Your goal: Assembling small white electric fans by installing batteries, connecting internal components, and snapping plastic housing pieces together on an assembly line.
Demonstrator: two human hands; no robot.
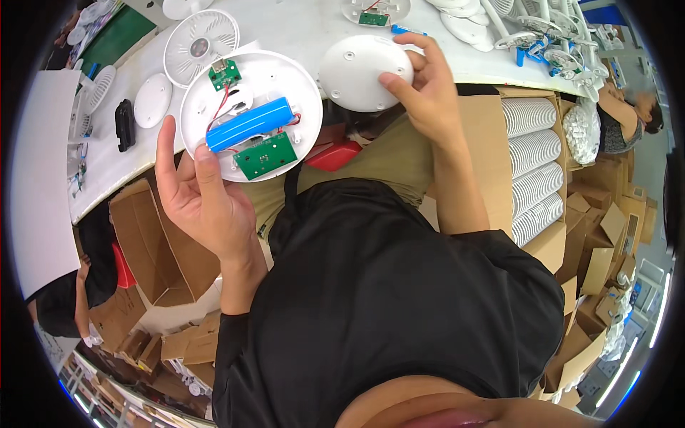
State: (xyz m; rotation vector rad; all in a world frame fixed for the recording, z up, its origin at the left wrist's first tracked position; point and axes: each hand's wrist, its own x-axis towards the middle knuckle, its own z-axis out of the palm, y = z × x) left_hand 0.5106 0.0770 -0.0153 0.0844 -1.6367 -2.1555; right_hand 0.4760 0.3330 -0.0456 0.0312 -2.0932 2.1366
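My left hand (207,196) grips the lower left rim of a small fan's round white base (196,107), its open side up, the thumb on the edge. Inside lie a blue cylindrical battery (251,124), a green circuit board (265,155) and a smaller green board (225,75), joined by thin red wires. The white fan head (202,44) extends beyond the base at the upper left. In my right hand (426,89) is a white disc-shaped cover (360,75) with small round holes, held by its right edge, thumb on top. Base and cover are apart.
On the white table (285,28) sit another open base (376,11), a loose white disc (153,100), a black object (125,125) and, at right, piled fan parts (546,43). Cardboard boxes (160,242) stand at left; another at right holds stacked white grilles (531,171). Other people are nearby.
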